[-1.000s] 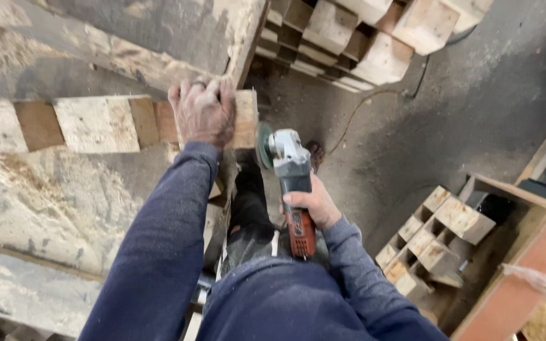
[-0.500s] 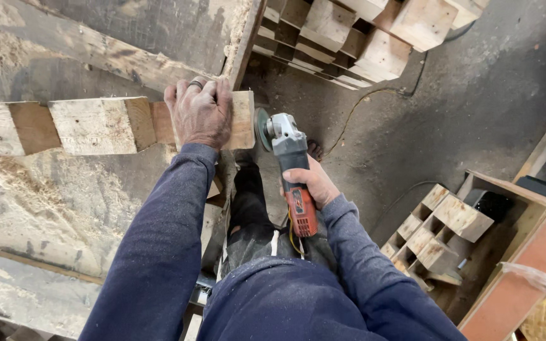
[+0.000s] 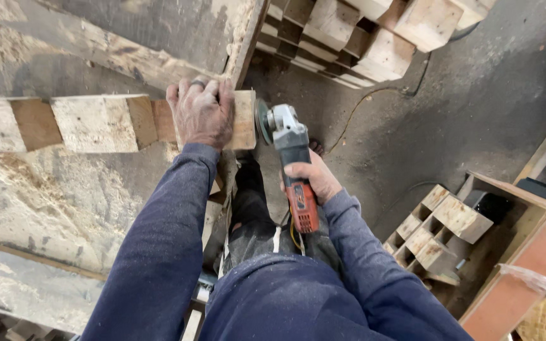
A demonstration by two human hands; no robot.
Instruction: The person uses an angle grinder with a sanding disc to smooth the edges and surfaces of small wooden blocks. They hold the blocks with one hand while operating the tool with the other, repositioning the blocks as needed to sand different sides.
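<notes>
Right hand grips grinder; left hand presses on block beside disc, which could cut fingers.

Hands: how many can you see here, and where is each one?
2. The left hand presses on the wooden block; the right hand grips the grinder beside it. No others show.

We see rough, pale raw wood in the block and a matt grey metal head on the grinder with an orange plastic handle. The floor looks like dull, dusty concrete, and our sleeves are soft dark blue cloth.
</notes>
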